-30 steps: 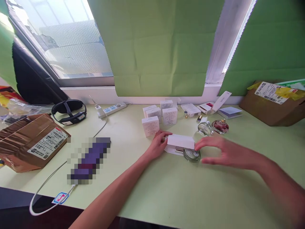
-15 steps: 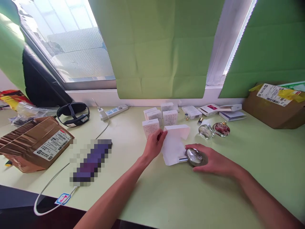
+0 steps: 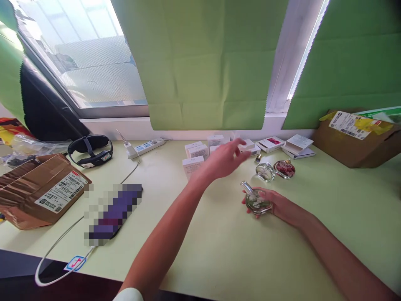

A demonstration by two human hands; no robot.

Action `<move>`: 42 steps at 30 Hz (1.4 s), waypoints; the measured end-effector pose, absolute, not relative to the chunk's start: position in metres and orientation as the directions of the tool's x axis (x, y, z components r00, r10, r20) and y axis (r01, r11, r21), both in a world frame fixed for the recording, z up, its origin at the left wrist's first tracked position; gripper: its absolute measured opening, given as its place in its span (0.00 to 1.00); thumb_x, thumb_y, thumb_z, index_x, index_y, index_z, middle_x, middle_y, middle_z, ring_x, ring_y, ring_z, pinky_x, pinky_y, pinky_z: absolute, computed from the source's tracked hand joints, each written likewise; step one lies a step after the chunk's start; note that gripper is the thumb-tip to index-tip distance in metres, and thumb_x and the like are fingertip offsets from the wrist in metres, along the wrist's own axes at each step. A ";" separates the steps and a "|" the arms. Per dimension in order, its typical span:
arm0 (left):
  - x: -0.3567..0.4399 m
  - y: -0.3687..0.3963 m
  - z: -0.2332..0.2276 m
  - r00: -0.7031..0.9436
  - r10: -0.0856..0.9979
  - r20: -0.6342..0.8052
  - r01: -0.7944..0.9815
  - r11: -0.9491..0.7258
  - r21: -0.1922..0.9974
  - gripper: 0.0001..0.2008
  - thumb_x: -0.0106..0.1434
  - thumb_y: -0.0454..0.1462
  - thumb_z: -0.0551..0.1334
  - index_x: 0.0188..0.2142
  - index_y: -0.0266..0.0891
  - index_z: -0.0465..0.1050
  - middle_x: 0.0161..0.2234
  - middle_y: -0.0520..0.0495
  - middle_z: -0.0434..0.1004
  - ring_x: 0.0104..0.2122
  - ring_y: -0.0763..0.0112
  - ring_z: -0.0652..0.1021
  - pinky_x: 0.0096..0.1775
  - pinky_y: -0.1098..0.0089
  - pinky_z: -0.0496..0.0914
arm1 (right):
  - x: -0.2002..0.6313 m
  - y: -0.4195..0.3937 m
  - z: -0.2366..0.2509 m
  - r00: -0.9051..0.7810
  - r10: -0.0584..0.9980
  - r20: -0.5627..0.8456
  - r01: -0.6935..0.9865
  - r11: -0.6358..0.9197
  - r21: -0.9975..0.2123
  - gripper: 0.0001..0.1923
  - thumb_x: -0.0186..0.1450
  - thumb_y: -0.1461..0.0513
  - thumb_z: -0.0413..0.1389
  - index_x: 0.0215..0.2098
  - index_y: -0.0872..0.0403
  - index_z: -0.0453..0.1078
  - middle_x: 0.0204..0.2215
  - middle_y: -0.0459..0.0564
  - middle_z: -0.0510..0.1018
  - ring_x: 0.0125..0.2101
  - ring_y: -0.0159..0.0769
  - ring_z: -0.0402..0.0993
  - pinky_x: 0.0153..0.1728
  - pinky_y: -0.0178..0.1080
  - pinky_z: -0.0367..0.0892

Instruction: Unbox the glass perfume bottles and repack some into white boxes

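My right hand [image 3: 283,207] rests on the pale green table [image 3: 219,255] and grips a round clear glass perfume bottle [image 3: 257,201], its neck pointing up and left. My left hand [image 3: 224,159] is stretched forward above a cluster of small white boxes [image 3: 191,164], fingers spread and slightly blurred. Its fingertips are next to a flat white box [image 3: 249,145]. I see nothing held in it. The hand hides part of the cluster.
Two more round glass bottles [image 3: 265,171] [image 3: 284,168] stand behind the held one. Opened white packages [image 3: 297,143] lie at the back right. Cardboard parcels sit at the left [image 3: 40,190] and right [image 3: 357,140]. A power strip [image 3: 145,146], black headband [image 3: 90,149] and white cable [image 3: 59,246] lie to the left.
My left hand has left the white box it held beside the bottle and reached forward over the box cluster. My right hand has closed on the bottle and tipped its neck up.
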State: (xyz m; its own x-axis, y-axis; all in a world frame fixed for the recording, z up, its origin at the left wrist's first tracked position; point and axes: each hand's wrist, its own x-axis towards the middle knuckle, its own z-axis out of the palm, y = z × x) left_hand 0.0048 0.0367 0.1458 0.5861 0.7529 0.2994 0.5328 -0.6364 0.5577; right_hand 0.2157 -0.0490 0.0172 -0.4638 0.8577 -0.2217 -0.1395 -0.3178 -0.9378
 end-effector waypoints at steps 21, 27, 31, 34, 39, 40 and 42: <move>0.025 0.028 0.127 0.829 0.544 -0.132 0.559 -0.797 0.228 0.12 0.65 0.37 0.48 0.35 0.40 0.70 0.32 0.46 0.76 0.33 0.66 0.73 0.31 0.68 0.60 | 0.187 -0.048 0.034 -0.252 0.965 -0.070 0.120 -0.041 -0.992 0.15 0.63 0.50 0.58 0.39 0.53 0.70 0.34 0.49 0.76 0.35 0.36 0.72 0.32 0.37 0.68; 0.014 0.044 0.132 0.626 0.779 0.043 0.760 -0.621 0.190 0.17 0.70 0.36 0.44 0.39 0.34 0.71 0.38 0.37 0.77 0.40 0.60 0.76 0.38 0.67 0.64 | 0.194 -0.046 0.021 0.111 0.976 0.189 0.483 0.113 -0.868 0.22 0.62 0.51 0.58 0.52 0.51 0.70 0.43 0.51 0.78 0.42 0.42 0.74 0.45 0.43 0.67; 0.008 0.052 0.129 0.571 0.819 0.045 0.782 -0.560 0.272 0.27 0.73 0.45 0.37 0.37 0.36 0.72 0.37 0.41 0.78 0.39 0.63 0.77 0.38 0.69 0.66 | 0.207 -0.041 0.013 0.226 0.974 -0.003 0.375 -0.090 -0.923 0.31 0.60 0.46 0.59 0.58 0.50 0.66 0.40 0.52 0.80 0.39 0.44 0.76 0.40 0.44 0.71; 0.020 0.058 0.099 0.561 0.825 -0.061 0.787 -0.510 0.348 0.26 0.71 0.50 0.42 0.35 0.36 0.72 0.36 0.40 0.78 0.37 0.60 0.78 0.38 0.67 0.67 | 0.211 -0.038 0.012 0.160 0.985 -0.064 0.194 -0.095 -0.976 0.31 0.59 0.46 0.60 0.57 0.47 0.67 0.40 0.51 0.80 0.39 0.42 0.76 0.35 0.40 0.72; 0.039 0.065 0.048 0.506 0.858 -0.090 0.816 -0.442 0.373 0.19 0.70 0.44 0.49 0.43 0.32 0.71 0.42 0.31 0.77 0.41 0.53 0.78 0.39 0.63 0.69 | 0.207 -0.039 0.012 0.037 0.991 -0.125 0.096 -0.128 -0.987 0.29 0.59 0.48 0.62 0.56 0.46 0.68 0.38 0.50 0.80 0.40 0.42 0.77 0.31 0.36 0.69; 0.040 0.064 0.046 0.509 0.858 -0.070 0.807 -0.447 0.385 0.19 0.70 0.43 0.48 0.46 0.31 0.69 0.44 0.30 0.76 0.44 0.53 0.77 0.40 0.62 0.69 | 0.206 -0.039 0.013 0.035 0.991 -0.131 0.089 -0.134 -0.987 0.28 0.59 0.48 0.62 0.56 0.46 0.68 0.38 0.50 0.80 0.40 0.42 0.77 0.31 0.36 0.69; 0.040 0.062 0.052 0.534 0.845 -0.013 0.772 -0.482 0.414 0.20 0.72 0.42 0.45 0.53 0.32 0.64 0.50 0.32 0.74 0.48 0.55 0.75 0.44 0.63 0.68 | 0.206 -0.040 0.014 0.028 0.990 -0.141 0.064 -0.143 -0.988 0.27 0.59 0.49 0.62 0.55 0.45 0.68 0.39 0.49 0.80 0.41 0.42 0.77 0.30 0.35 0.68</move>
State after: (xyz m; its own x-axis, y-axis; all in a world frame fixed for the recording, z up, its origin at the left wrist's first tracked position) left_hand 0.0398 0.0616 0.0518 0.5344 0.8451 -0.0132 0.7723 -0.4819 0.4139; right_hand 0.2055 -0.0399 0.0143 0.0276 0.9896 -0.1415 0.0638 -0.1430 -0.9877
